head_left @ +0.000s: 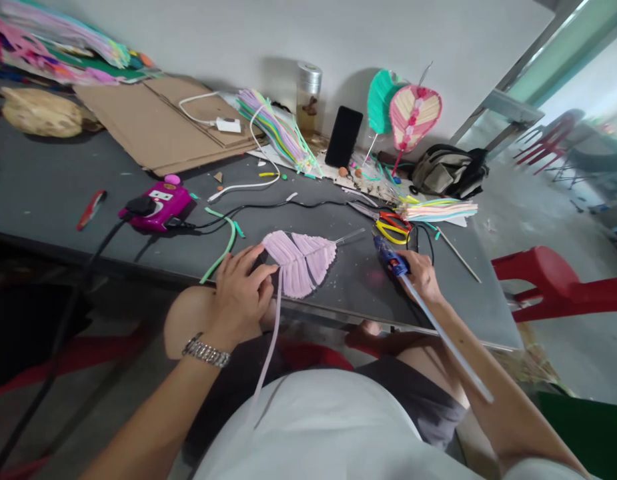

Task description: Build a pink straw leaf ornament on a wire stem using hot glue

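A lavender leaf-shaped craft piece (304, 261) made of folded fuzzy strips lies flat near the table's front edge, its thin stem pointing right. My left hand (245, 283) holds its left end, thumb and forefinger at the edge. From there a loose lavender strip (271, 340) hangs down over my lap. My right hand (422, 277) is wrapped around a blue hot glue gun (389, 257), to the right of the leaf piece. A long clear glue stick (445, 340) sticks out of its back. The nozzle points away from me and is apart from the leaf piece.
Behind the glue gun lie scissors (391, 227). A magenta power block (161, 203) with black cables, a red cutter (91, 210) and cardboard (163, 120) are at left. A phone (344, 137), a bottle (308, 100) and finished fans (415, 117) stand along the wall.
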Action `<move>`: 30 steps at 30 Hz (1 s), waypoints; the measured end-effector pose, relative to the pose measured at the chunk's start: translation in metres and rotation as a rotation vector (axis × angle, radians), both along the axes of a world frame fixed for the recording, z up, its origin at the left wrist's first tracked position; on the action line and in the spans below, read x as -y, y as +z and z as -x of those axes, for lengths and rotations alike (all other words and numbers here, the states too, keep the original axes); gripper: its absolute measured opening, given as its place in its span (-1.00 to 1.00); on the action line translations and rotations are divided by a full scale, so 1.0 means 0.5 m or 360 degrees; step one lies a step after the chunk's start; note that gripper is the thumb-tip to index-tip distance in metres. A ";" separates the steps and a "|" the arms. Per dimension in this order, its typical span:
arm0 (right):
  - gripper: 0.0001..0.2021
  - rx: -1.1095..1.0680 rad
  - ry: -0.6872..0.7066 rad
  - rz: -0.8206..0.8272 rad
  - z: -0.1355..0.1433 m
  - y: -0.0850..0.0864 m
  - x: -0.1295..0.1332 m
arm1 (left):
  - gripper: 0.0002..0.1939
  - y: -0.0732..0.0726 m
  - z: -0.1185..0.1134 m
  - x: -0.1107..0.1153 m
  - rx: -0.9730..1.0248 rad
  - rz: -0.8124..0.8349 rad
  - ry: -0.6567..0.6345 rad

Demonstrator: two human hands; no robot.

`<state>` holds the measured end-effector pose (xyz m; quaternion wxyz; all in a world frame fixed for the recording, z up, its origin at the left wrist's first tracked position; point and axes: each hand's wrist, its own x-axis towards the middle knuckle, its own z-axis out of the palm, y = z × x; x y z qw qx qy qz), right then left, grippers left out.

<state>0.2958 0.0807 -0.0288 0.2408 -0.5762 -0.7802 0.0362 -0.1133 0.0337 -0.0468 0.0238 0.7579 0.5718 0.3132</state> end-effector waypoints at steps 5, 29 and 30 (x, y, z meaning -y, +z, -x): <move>-0.56 0.0199 0.0124 0.0087 -0.037 0.014 0.021 | -0.77 0.001 -0.002 -0.001 0.0032 0.0012 0.0019; -0.83 0.0461 0.1116 -0.0391 0.423 0.020 0.124 | -0.78 0.001 0.003 0.006 0.0087 -0.0054 0.0008; -0.83 0.0428 0.1118 -0.0383 0.415 0.019 0.125 | -0.78 0.001 0.002 0.005 0.0094 -0.0056 0.0016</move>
